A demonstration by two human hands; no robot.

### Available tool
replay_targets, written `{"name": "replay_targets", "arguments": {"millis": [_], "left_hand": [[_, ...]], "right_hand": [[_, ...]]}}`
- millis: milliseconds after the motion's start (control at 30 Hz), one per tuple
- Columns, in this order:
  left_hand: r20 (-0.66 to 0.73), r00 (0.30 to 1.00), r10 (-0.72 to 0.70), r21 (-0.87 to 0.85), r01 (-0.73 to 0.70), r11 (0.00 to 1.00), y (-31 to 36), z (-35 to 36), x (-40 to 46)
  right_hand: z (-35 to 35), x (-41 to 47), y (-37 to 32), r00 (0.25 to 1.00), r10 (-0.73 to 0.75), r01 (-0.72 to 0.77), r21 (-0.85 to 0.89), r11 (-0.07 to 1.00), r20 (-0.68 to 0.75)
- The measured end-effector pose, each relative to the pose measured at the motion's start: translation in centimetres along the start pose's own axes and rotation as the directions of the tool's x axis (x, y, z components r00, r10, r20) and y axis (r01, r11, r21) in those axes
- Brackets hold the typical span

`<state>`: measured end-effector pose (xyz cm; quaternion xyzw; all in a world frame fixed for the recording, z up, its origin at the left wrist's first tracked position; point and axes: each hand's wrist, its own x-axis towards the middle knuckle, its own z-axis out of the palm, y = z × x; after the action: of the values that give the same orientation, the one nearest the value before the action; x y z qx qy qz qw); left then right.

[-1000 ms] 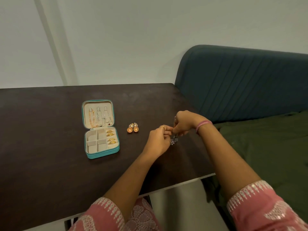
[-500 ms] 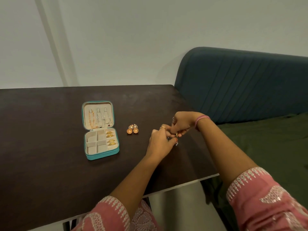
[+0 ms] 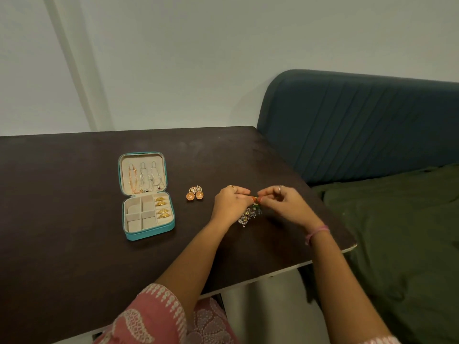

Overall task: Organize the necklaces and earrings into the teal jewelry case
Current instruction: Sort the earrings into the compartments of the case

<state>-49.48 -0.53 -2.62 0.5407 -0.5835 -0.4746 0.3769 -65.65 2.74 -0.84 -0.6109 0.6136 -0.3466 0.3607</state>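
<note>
The teal jewelry case (image 3: 149, 231) lies open on the dark table (image 3: 62, 244). Three necklaces (image 3: 145, 177) hang inside its raised lid, and several gold rings (image 3: 162, 207) fill its right column of slots. A pair of orange earrings (image 3: 195, 193) rests just right of the case. My left hand (image 3: 229, 203) and my right hand (image 3: 285, 203) meet fingertip to fingertip, both pinching a beaded dangling earring (image 3: 249, 214) that hangs just above the table. What the fingertips hold at its top is hidden.
A blue ribbed headboard (image 3: 360, 130) stands at the table's right side, with a dark green bedsheet (image 3: 397, 232) below it. The table's right corner (image 3: 352, 247) lies near my right wrist. A pale wall rises behind.
My right hand has swung from above the left hand to its right side, wrist now lower. The beaded earring hangs lower and more exposed between both hands. The camera has shifted slightly.
</note>
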Motion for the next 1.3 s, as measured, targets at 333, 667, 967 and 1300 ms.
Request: {"name": "replay_targets", "arguments": {"millis": [333, 667, 967, 1300], "left_hand": [[0.098, 0.992, -0.078, 0.011, 0.077, 0.997, 1.1, -1.0, 0.3], [0.056, 0.993, -0.103, -0.015, 0.104, 0.994, 1.4, -0.9, 0.2], [0.201, 0.974, -0.104, 0.133, 0.078, 0.988, 2.5, -1.7, -0.3], [0.207, 0.959, -0.193, -0.365, 0.259, 0.894, 2.7, -3.6, -0.8]], "right_hand": [[1.4, -1.7, 2.3, 0.992, -0.034, 0.062, 0.232, 0.971, -0.123], [2.4, -2.1, 2.4, 0.982, -0.050, 0.100, 0.283, 0.954, -0.182], [2.4, -1.9, 2.6, 0.956, -0.035, 0.113, 0.254, 0.961, -0.291], [2.7, -1.6, 3.0, 0.959, -0.016, 0.042, 0.089, 0.995, -0.282]]}}
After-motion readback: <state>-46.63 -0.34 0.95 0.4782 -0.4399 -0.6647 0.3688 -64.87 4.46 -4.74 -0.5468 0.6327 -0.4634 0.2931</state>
